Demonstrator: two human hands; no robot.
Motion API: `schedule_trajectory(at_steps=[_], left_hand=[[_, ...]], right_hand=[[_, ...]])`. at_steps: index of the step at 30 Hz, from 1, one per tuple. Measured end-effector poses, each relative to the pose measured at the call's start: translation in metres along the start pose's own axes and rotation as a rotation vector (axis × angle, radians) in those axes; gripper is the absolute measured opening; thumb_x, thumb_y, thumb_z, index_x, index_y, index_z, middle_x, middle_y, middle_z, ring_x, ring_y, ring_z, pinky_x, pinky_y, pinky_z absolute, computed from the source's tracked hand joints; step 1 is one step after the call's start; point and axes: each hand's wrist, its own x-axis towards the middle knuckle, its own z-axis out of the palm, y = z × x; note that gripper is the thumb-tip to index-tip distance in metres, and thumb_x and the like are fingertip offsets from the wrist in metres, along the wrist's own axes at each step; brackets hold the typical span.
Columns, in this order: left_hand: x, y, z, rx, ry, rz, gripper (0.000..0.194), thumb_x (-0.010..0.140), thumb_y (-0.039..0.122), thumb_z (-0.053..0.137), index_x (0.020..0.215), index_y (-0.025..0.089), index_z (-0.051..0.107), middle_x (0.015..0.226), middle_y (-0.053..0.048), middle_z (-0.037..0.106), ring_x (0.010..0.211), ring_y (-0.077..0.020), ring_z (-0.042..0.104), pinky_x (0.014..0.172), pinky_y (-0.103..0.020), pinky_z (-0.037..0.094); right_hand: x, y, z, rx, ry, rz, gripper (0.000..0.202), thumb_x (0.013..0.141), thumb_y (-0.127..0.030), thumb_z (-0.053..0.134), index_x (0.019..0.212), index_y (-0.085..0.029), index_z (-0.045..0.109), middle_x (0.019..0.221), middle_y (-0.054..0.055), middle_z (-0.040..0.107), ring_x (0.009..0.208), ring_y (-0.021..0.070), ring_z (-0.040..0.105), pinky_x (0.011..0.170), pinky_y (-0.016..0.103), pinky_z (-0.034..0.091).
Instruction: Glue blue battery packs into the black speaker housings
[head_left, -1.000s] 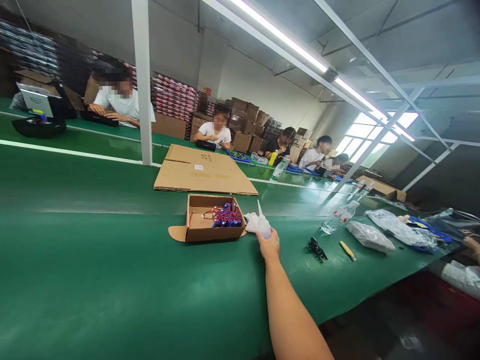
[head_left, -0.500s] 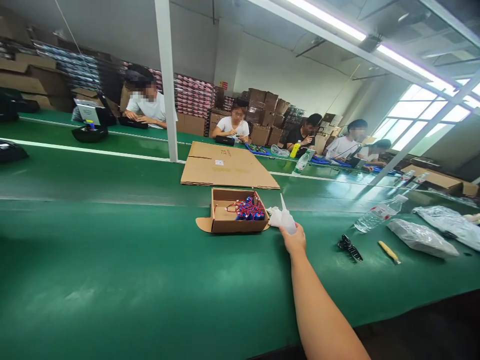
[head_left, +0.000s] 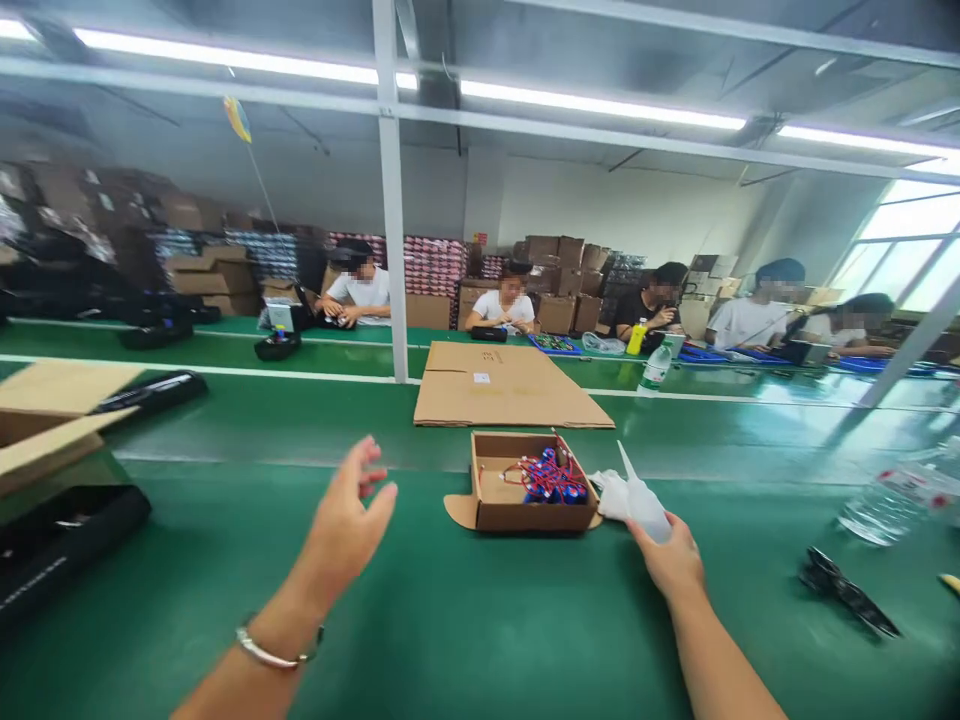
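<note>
My right hand (head_left: 669, 558) is closed around a translucent squeeze bottle (head_left: 646, 510) with a long pointed nozzle, tilted up and to the left. Right by the bottle lies a crumpled white tissue (head_left: 611, 494). My left hand (head_left: 351, 520), a silver bangle on its wrist, is raised over the green table with fingers apart and nothing in them. Between the hands sits a small open cardboard box (head_left: 517, 517). Blue cylindrical parts with red wires (head_left: 553, 476) fill its right side.
Behind the box lies a flattened cardboard sheet (head_left: 510, 390). A black hair clip (head_left: 847, 590) and a clear water bottle (head_left: 892, 500) are at right. At left are a black case (head_left: 67, 550) and an open carton (head_left: 56, 460). Several people sit across the table beyond a white post (head_left: 393, 220).
My left hand has come into view. The camera view has turned left and levelled, showing the black case and carton. My right hand still holds the squeeze bottle near the tissue.
</note>
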Motion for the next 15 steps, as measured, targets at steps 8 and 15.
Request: schedule_trajectory(at_steps=[8,15], left_hand=[[-0.026,-0.061,0.031,0.441,-0.304,-0.079,0.059,0.08,0.02,0.05,0.136,0.001,0.044,0.145,-0.02,0.039,0.135,-0.0287,0.035,0.115,-0.045,0.027],[-0.029,-0.058,0.029,0.559,-0.48,-0.125,0.052,0.079,0.026,0.053,0.13,0.014,0.056,0.146,-0.01,0.041,0.14,-0.0263,0.026,0.117,-0.046,0.018]], right_hand=[[0.01,0.012,0.007,0.098,0.092,0.073,0.087,0.056,-0.074,0.047,0.122,-0.019,0.042,0.114,0.017,0.057,0.105,0.04,0.057,0.091,0.045,0.049],[0.003,0.011,0.013,0.008,0.16,0.009,0.085,0.074,-0.078,0.029,0.135,-0.019,0.029,0.118,0.021,0.055,0.109,0.0388,0.056,0.088,0.045,0.051]])
